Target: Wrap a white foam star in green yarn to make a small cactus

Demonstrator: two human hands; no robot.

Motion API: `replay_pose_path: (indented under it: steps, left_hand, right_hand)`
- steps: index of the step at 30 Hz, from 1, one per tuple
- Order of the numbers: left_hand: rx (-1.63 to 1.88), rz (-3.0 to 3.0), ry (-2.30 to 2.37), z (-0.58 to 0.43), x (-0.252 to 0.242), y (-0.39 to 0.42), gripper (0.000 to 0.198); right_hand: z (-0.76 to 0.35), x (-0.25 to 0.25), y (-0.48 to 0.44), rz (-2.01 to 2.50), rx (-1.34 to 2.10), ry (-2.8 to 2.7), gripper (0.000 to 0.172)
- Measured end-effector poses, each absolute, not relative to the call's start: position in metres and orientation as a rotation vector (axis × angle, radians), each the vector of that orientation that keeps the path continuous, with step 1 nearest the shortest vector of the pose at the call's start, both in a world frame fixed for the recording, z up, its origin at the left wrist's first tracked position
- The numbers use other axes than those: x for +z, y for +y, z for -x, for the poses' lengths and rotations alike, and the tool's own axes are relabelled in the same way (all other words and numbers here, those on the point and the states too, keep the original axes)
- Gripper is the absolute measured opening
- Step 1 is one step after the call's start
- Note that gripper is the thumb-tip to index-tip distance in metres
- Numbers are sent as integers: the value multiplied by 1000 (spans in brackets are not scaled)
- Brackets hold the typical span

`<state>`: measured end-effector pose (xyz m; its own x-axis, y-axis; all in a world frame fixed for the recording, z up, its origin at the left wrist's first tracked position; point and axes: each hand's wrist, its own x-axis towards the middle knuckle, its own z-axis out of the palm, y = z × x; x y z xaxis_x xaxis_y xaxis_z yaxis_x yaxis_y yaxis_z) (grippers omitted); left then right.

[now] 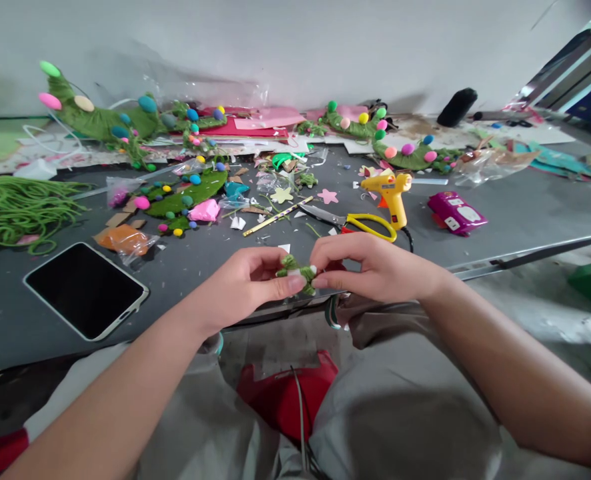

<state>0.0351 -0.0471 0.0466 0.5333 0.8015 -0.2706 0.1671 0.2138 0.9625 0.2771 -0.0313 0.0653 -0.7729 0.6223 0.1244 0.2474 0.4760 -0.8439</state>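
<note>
A small green yarn-wrapped piece (305, 273) with whitish bits on it is held between both hands just above the table's front edge. My left hand (255, 283) pinches it from the left, the thumb lying across it. From the right, the thumb and index finger of my right hand (370, 270) close on its right end. Beyond the hands lie scissors (370, 225) with yellow handles, a yellow glue gun (390, 193) and a patterned pencil (278, 217).
A phone (88, 290) lies on the dark table (185, 257) at the left, near green yarn (20, 207). Green crescents with coloured balls (105, 123) stand along the back. A purple packet (456, 213) is at the right; paper scraps and stars are scattered mid-table.
</note>
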Motion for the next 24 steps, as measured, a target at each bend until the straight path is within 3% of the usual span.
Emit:
replay_pose_path:
  steps: [9,12,15,17,24]
  left_hand:
    - [847,-1225,1087,-40,32,-48,52]
    - [1049,-1511,1278,-40,30,-48,45]
    - [1163,-1857,1282,-39,34,-52,23]
    - [1091,-1958,1213,-37,38,-56,12]
    - [781,-1680,1121,-33,47,-61,31]
  right_hand:
    - [-271,60,-31,865,1505,-2003,23]
    - [-267,56,-29,922,1551,-1920,27]
    - [-262,54,-28,947,1541,-1883,28]
    - [-259,53,-28,940,1518,-1874,26]
    - [-257,55,-31,1000,1382,-1989,17]
